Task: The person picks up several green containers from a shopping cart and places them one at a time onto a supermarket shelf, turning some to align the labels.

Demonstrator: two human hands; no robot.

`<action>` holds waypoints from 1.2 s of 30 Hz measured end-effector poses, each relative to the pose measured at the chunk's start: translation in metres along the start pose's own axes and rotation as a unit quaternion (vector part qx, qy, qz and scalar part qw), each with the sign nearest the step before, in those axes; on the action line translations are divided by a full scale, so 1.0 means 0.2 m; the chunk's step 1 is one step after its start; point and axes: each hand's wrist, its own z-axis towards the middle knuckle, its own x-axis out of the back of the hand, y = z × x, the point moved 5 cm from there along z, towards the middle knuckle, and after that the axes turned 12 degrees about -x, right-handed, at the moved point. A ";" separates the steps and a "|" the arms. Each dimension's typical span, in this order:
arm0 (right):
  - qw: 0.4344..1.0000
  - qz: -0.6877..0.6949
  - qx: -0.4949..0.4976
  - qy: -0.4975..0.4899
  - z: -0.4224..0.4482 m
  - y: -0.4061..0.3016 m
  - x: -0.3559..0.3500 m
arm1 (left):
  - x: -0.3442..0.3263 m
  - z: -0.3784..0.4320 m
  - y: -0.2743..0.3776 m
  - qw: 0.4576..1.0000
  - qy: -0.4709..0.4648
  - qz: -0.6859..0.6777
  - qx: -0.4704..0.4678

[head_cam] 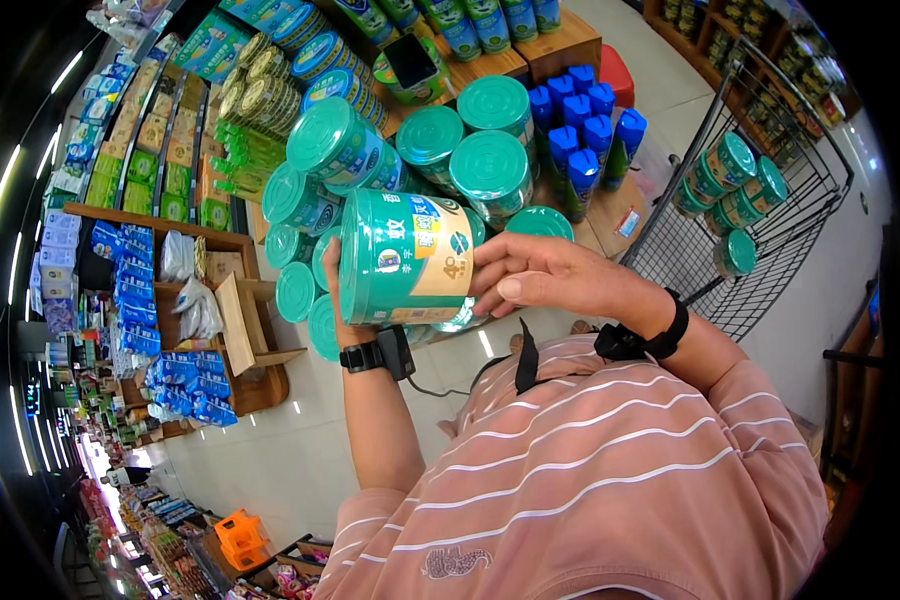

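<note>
A green plastic tub of mosquito coils point(412, 259) with a printed label is held on its side before my chest. My left hand point(345, 292) grips its lidded end, most of the fingers hidden behind it. At the other end, my right hand point(540, 276) has its fingertips at or just beside the tub's base; whether they press on it is unclear. Just beyond, more green-lidded tubs point(491, 169) stand or lie stacked on a wooden display point(600, 225). Black straps circle both wrists.
Blue-capped spray cans point(583, 172) stand right of the stacked tubs. A wire shopping cart point(776, 292) at the right holds several similar tubs point(735, 169). Round tins point(334, 56) and a dark phone point(410, 61) are at the back. Wooden shelving point(232, 319) stands at the left.
</note>
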 end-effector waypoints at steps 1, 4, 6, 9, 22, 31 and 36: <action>1.000 0.002 0.003 -0.007 -0.01 0.00 0.00 | 0.00 0.00 0.00 0.998 -0.008 0.053 -0.041; 1.000 0.000 0.003 -0.005 -0.04 -0.01 0.03 | -0.03 0.01 0.00 0.989 -0.023 0.117 -0.083; 1.000 -0.010 0.004 -0.001 -0.07 -0.02 0.05 | -0.06 0.01 -0.02 0.988 -0.029 0.127 -0.084; 1.000 -0.018 -0.001 0.022 -0.11 -0.02 0.12 | -0.11 -0.01 -0.06 0.989 -0.025 0.115 -0.090; 0.972 -0.069 -0.145 0.172 -0.10 0.32 0.72 | -0.37 -0.06 -0.49 0.991 -0.110 0.067 0.042; 0.960 -0.036 -0.204 0.189 -0.13 0.58 0.87 | -0.43 -0.09 -0.84 0.986 -0.094 0.130 0.054; 0.944 -0.044 -0.222 0.242 -0.10 0.66 0.93 | -0.37 -0.03 -0.95 0.981 -0.095 0.162 0.053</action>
